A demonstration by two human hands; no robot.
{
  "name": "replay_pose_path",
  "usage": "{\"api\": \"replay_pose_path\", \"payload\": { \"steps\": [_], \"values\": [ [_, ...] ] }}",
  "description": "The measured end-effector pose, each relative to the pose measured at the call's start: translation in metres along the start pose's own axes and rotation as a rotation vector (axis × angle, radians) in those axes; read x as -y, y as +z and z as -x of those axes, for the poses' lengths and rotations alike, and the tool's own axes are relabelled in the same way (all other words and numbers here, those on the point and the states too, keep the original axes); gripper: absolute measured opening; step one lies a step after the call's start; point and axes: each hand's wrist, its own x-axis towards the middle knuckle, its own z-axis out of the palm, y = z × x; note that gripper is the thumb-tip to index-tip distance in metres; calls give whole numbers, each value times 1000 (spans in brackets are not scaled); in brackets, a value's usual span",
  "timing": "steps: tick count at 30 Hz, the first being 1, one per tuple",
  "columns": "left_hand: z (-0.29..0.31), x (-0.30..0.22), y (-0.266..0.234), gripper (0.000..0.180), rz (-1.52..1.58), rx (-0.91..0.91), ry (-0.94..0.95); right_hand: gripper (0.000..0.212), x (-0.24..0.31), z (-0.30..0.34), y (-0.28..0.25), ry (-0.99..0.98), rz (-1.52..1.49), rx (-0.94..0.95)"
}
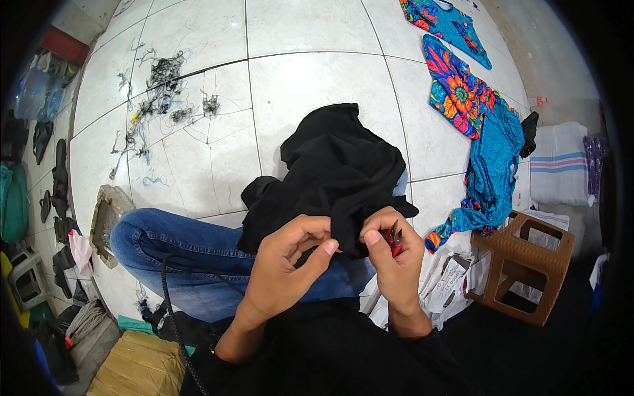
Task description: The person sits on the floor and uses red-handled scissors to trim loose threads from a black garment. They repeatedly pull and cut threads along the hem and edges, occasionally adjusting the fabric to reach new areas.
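Observation:
A black cloth garment (337, 162) lies crumpled over my lap, its far end spread on the tiles. My left hand (290, 261) is closed at the garment's near edge, with the fingers curled into the cloth and the thumb tip beside it. Close by on the right, my right hand (395, 261) holds small red thread snips (397, 239) against the palm, dark blades pointing up. The fingertips of that hand also touch the garment's edge. Folds hide part of the fingers of both hands.
Loose thread scraps (165, 76) litter the white tiles at the far left. Bright floral and turquoise garments (485, 142) lie along the right. A brown plastic stool (528, 267) is tipped over there. Left of my knee sits a worn tray (105, 221); a wrapped package (139, 366) lies lower left.

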Motion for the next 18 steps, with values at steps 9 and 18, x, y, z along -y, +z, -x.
{"api": "replay_pose_path", "payload": {
  "steps": [9, 18],
  "values": [
    [-1, 5, -1, 21, -15, 0, 49, 3, 1, -4, -7, -11, 81, -6],
    [2, 3, -1, 23, 1, -17, 17, 9, -13, -4, -10, -184, 194, -154]
  ]
}}
